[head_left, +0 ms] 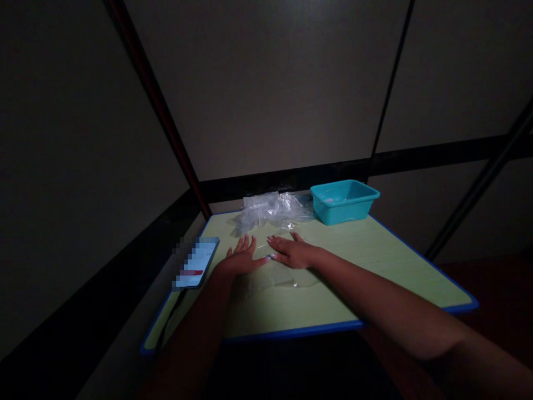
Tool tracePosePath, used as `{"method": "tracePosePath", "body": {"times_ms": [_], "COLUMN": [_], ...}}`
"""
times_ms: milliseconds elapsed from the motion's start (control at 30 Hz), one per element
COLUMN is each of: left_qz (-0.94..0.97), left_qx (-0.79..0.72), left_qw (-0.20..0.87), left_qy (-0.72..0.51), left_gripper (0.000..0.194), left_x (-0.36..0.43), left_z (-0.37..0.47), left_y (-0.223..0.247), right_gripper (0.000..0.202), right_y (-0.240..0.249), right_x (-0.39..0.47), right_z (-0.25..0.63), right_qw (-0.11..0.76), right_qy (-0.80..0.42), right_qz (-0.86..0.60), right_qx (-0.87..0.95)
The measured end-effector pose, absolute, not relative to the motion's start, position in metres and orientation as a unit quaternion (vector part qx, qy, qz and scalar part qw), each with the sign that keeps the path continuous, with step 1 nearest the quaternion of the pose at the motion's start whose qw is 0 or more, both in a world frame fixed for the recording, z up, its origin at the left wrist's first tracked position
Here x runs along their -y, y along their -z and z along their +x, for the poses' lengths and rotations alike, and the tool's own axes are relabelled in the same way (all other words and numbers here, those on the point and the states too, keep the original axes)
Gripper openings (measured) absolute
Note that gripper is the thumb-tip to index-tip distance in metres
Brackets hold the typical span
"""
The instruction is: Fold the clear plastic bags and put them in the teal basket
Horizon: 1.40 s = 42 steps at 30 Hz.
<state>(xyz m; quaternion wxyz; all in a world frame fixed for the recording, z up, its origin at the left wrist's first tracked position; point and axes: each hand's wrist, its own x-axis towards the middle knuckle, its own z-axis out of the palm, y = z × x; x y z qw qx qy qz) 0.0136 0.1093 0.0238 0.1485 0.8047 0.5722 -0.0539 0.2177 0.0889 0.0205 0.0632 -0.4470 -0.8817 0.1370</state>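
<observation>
A clear plastic bag (275, 278) lies flat on the light green table, its edges hard to trace in the dim light. My left hand (244, 259) rests on its left side, palm down with the fingers spread. On the right part of the bag lies my right hand (291, 251), also palm down, fingers stretched out and thumb apart. The two thumbs meet or nearly meet near the middle. Neither hand grips anything. Just beyond the fingertips sits a crumpled heap of clear plastic bags (270, 211).
A turquoise plastic basin (347, 211) stands at the back right, with something clear inside. At the left edge lies a phone (200, 264) with a lit, partly blurred screen and a dark cord. The table (400, 278) has a blue rim; panelled walls rise behind and left.
</observation>
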Motion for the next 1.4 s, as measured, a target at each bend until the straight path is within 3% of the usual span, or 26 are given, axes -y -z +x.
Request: {"method": "tracePosePath", "body": {"times_ms": [267,600,800,1067,1233,1400], "left_qz": [0.810,0.737,0.714,0.758,0.758,0.759], "left_qx": [-0.574,-0.645,-0.687,-0.648,-0.643,-0.618], "left_qw": [0.118,-0.033,-0.014,-0.021,-0.001,0.033], "left_qy": [0.024,-0.201,-0.131,-0.076,-0.109,-0.202], "left_gripper": [0.091,0.053,0.041,0.025,0.013,0.013], "left_x": [-0.112,-0.134,-0.138,-0.131,-0.133,-0.132], "left_z": [0.012,-0.010,-0.024,-0.021,-0.020,-0.016], "left_y": [-0.024,-0.031,-0.031,-0.031,-0.031,-0.035], "right_gripper": [0.058,0.053,0.040,0.039,0.039,0.039], "right_y": [-0.019,-0.025,-0.030,-0.031,-0.029,-0.028], "right_x": [-0.094,-0.111,-0.112,-0.112,-0.113,-0.114], "right_z": [0.232,0.256,0.260,0.262,0.263,0.263], "right_qw": [0.074,0.206,0.219,0.185,0.179,0.165], "right_qy": [-0.137,-0.034,0.036,0.032,0.020,0.004], "right_qz": [-0.476,-0.531,-0.581,-0.615,-0.620,-0.622], "right_qx": [0.866,0.821,0.783,0.766,0.764,0.765]}}
